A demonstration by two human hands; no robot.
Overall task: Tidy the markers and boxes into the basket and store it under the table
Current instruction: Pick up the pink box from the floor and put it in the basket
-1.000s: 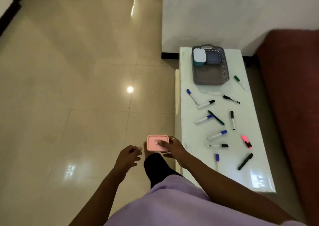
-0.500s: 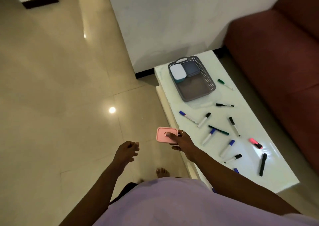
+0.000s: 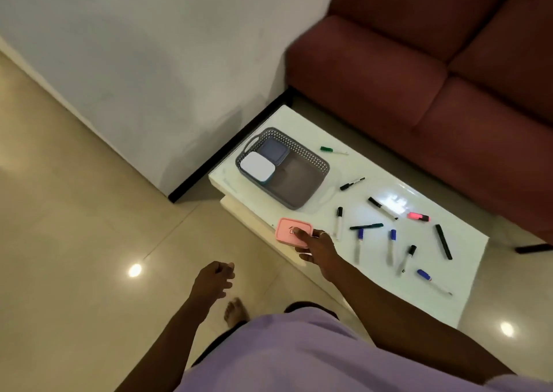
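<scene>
My right hand [image 3: 316, 248] grips a pink box [image 3: 291, 230], held just over the near left edge of the white table [image 3: 466, 287]. A grey basket [image 3: 302, 188] stands at the table's far left end, a short way beyond the pink box. Inside it lie a white-lidded box [image 3: 257, 166] and a blue-lidded box [image 3: 273, 150]. Several markers are scattered over the tabletop, among them a green one [image 3: 332, 150], a pink highlighter [image 3: 418, 216] and a long black one [image 3: 443, 241]. My left hand [image 3: 213, 281] hangs over the floor, fingers loosely curled, holding nothing.
A dark red sofa [image 3: 434, 71] runs along the table's far side. A white wall [image 3: 143, 62] with a black skirting stands behind the basket end. Glossy beige floor tiles [image 3: 74, 242] spread to the left. My bare foot [image 3: 235, 312] is on the floor beside the table.
The view has swung right and the sofa has come into sight. My right hand has carried the pink box closer to the basket. My left hand stays low over the floor.
</scene>
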